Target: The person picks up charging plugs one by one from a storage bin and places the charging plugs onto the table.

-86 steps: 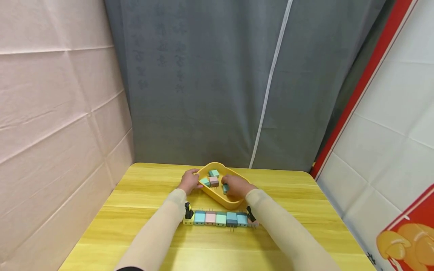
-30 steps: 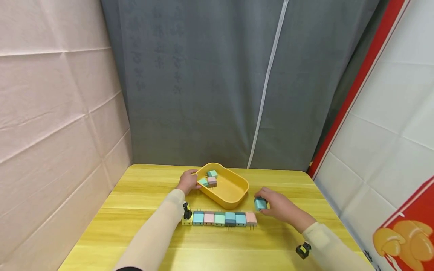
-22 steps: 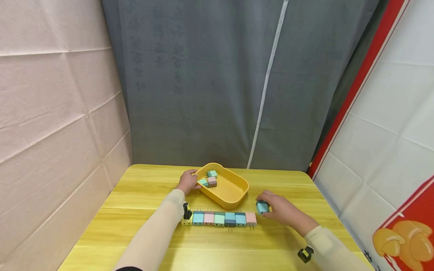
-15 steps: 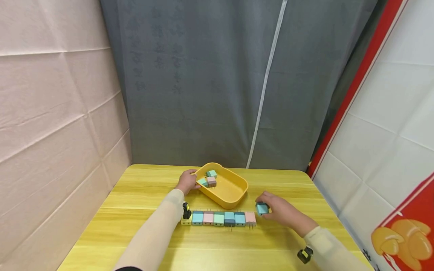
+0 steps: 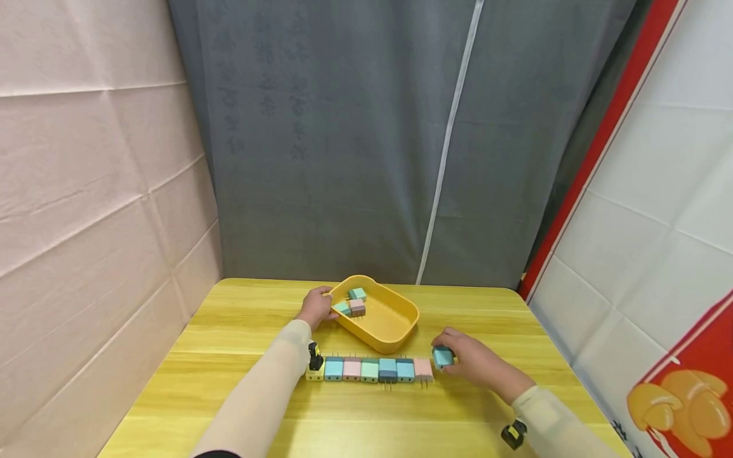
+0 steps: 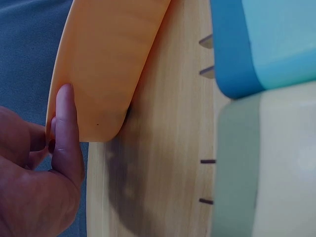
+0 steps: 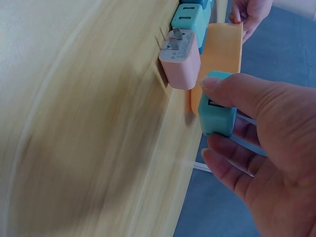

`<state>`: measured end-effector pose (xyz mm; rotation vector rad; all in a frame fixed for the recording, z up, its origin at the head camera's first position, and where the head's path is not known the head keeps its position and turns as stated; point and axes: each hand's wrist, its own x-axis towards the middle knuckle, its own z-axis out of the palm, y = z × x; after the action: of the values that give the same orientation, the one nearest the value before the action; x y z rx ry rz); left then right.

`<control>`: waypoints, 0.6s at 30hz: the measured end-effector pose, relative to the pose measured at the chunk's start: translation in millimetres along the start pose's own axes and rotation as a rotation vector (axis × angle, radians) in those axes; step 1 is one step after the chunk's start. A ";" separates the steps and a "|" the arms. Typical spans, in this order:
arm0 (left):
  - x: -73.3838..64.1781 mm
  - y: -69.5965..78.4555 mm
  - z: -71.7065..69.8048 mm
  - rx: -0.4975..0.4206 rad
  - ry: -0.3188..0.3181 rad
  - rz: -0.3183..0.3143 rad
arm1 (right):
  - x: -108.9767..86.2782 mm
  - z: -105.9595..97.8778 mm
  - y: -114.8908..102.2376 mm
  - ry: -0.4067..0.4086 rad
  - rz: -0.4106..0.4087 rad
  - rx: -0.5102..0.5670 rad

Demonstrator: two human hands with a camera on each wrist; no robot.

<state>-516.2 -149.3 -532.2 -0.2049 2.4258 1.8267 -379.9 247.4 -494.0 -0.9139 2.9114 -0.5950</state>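
Note:
My left hand (image 5: 316, 308) pinches the left rim of a yellow plastic tray (image 5: 395, 321), fingers on its outer wall and thumb at the edge in the left wrist view. In my right hand (image 5: 471, 357) is a blue USB charger (image 5: 443, 357), held between thumb and fingers; one USB slot shows in the right wrist view. It hangs just right of a pink charger (image 7: 181, 69), which ends a row of chargers along the table. That pink one has its two metal prongs toward the near side. Inside the tray lie two mint chargers (image 5: 357, 294) and a mauve one (image 5: 357, 308).
The row also has a yellow charger (image 5: 315, 372) at its left end and several blue, pink and green ones, including a green charger (image 5: 369, 371). Behind the wooden table (image 5: 240, 331) hangs a grey curtain (image 5: 343, 159); pale cloth walls flank both sides.
My right hand has come out of the tray with the blue charger and moved right, to beside the row's pink end, then lowered slightly. My left hand stays on the tray rim.

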 end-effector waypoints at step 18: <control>-2.5 0.8 1.2 0.028 0.002 0.005 | 1.0 20.6 10.2 -0.047 0.052 0.050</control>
<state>-513.8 -147.8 -531.4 -0.1988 2.4538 1.7940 -383.3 247.4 -516.8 -0.8325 2.8556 -0.6313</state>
